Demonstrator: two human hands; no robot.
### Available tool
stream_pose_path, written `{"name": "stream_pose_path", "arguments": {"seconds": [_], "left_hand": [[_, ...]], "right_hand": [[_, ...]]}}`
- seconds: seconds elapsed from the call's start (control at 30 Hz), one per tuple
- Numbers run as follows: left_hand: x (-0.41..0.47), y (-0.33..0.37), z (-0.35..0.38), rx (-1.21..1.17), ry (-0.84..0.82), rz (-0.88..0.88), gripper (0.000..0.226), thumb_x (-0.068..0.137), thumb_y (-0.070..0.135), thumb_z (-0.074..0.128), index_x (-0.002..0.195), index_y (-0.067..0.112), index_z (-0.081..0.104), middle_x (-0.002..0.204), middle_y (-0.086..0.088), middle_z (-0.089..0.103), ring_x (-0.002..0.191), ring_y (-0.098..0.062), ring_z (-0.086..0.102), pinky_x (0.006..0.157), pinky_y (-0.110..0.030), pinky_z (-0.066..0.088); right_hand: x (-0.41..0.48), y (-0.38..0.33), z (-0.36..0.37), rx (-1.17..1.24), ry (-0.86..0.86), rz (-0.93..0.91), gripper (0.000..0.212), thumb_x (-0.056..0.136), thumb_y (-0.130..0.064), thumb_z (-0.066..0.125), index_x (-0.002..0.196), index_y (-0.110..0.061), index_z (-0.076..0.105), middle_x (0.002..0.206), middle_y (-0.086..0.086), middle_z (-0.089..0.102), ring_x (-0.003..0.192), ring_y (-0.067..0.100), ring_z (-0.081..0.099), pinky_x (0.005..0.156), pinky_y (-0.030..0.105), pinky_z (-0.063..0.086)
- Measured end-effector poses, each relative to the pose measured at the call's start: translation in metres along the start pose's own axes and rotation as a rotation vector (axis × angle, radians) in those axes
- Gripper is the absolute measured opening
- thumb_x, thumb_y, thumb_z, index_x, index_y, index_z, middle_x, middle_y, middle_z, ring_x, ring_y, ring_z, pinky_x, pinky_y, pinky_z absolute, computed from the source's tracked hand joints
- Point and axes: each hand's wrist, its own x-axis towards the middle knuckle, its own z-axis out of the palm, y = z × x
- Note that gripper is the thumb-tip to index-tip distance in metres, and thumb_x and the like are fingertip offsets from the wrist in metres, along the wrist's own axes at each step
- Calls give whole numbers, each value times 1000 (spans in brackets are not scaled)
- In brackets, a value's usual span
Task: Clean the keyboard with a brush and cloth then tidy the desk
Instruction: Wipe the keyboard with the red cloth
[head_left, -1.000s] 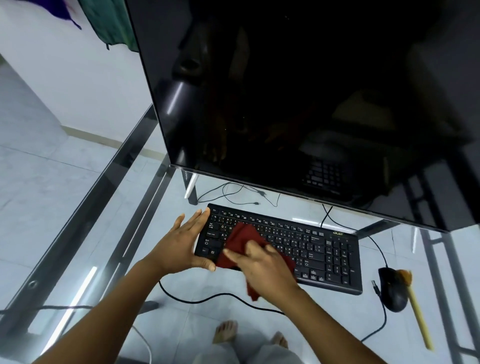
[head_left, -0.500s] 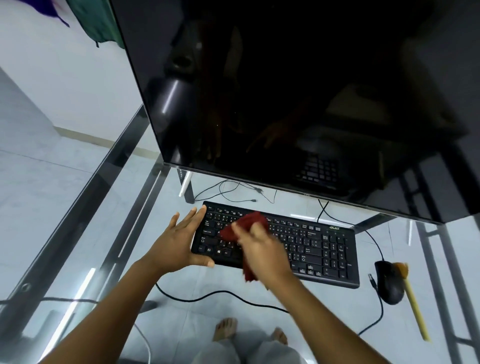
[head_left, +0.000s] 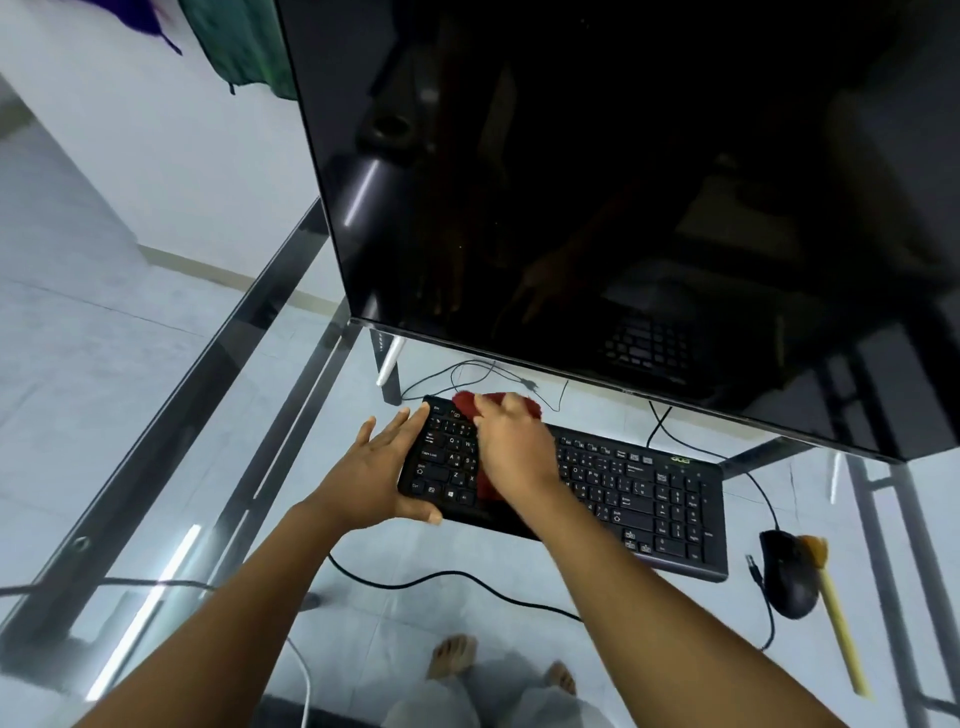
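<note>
your left hand (head_left: 384, 470) lies open, fingers spread, bracing the left end of the black keyboard (head_left: 644, 488) on the glass counter (head_left: 260, 415). just right of it, your right hand (head_left: 511, 447) presses the red cloth (head_left: 480, 410) onto the upper left keys, fingers closed over it. further right sit the black mouse (head_left: 787, 579) and, touching it, the yellow-handled brush (head_left: 836, 608). risk: a hard wipe could slide the keyboard on smooth glass, or snag the thin cables (head_left: 483, 376) behind it.

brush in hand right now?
No, the brush lies on the desk beside the mouse; the right hand presses the red cloth on the keyboard.
</note>
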Motion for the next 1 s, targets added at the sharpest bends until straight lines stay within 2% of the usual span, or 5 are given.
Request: {"name": "stream_pose_path", "arguments": {"seconds": [0.3,0.5,0.67,0.87,1.0], "left_hand": [[-1,0,1,32,-13,-12,139,55,79,65,152,17,-12,162,-2,4,140,1,-11,116,-32,-15],[-2,2,1,12,-20,-39,137,56,82,62,151,20,-14,161,4,-1,139,2,-14,119,-36,-9],[4,28,2,67,173,20,106,75,85,24,154,18,-3,155,12,-6,144,-4,-13,118,-36,-6],[40,82,50,279,229,196,73,98,52,0,150,8,27,158,-5,25,147,-12,8,119,-41,1],[49,91,62,364,185,187,67,98,49,10,152,10,19,160,-3,15,148,-14,1,120,-47,0]], "right_hand": [[9,7,-1,-108,-48,142,34,101,-22,40,134,-17,47,123,11,54,80,26,66,63,35,53],[-15,-19,4,-69,-158,-209,47,102,-29,42,148,-22,32,125,14,51,88,38,63,73,41,52],[-33,90,-33,-137,-44,325,40,103,-27,36,143,-25,38,129,14,51,94,34,65,75,43,57],[-69,61,-9,-110,-107,-43,47,100,-35,43,146,-29,37,110,13,55,68,36,66,59,41,57],[-68,120,-36,-185,-74,239,46,104,-33,36,149,-31,29,123,11,51,82,32,69,68,40,59]]}}
